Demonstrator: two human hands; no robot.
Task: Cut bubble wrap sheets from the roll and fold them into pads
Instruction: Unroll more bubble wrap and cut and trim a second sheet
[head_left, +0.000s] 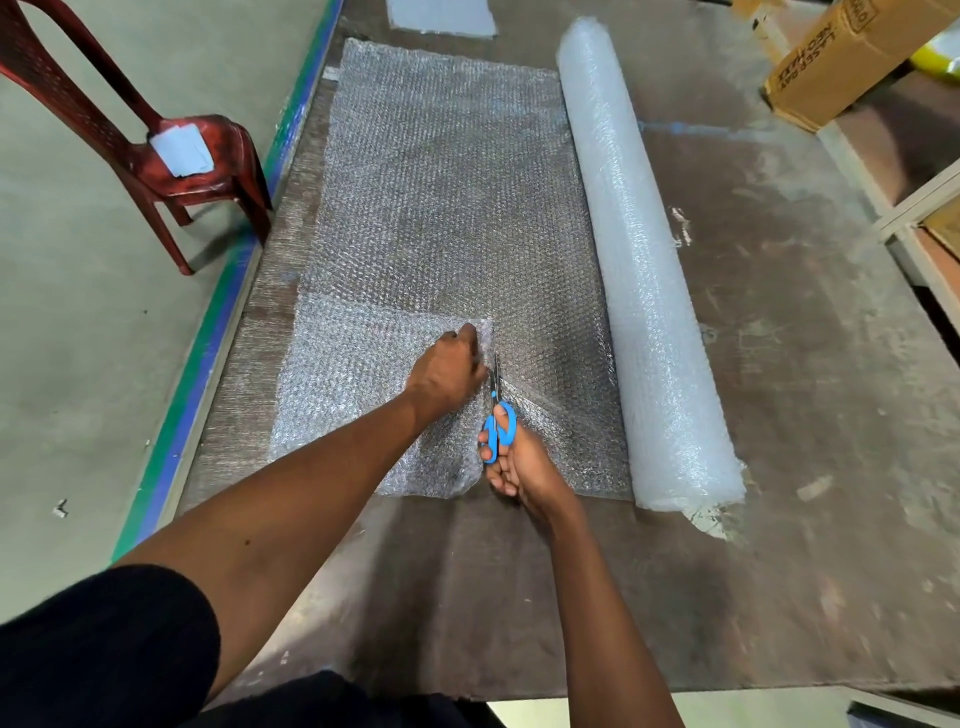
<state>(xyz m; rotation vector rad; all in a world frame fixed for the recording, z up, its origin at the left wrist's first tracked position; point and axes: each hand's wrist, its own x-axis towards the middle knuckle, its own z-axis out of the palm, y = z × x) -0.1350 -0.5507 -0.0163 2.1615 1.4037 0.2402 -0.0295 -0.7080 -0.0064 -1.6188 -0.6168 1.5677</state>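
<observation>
Gripping the blue-handled scissors (497, 415), your right hand (519, 467) has its fingers and thumb curled through the loops, blades pointing away from you into the bubble wrap sheet (447, 197). The blades look nearly closed, though the fine tips are too thin to read with certainty. Just to the left of the blades, your left hand (449, 371) lies on top of the wrap with its fingers bent downward onto the plastic; whether they pinch the material or only press it you cannot tell from this angle.

Under your left hand sits a doubled-looking, brighter patch of wrap (353, 395), its far edge running level with your left fingertips. The cut line lies between your two hands, starting at the sheet's near edge just beside your right wrist. Beyond both hands the sheet stretches flat and away from you along the tabletop (779, 415).

To the right of your right hand, touching the sheet's right border, lies the roll (639, 270), long and pale, its near end level with your right wrist.

Far off to the left of your left hand stands a red plastic chair (156, 156) on the floor, with a pale sheet on its seat. Far beyond and right of your right hand a cardboard box (841, 57) rests at the tabletop's edge
</observation>
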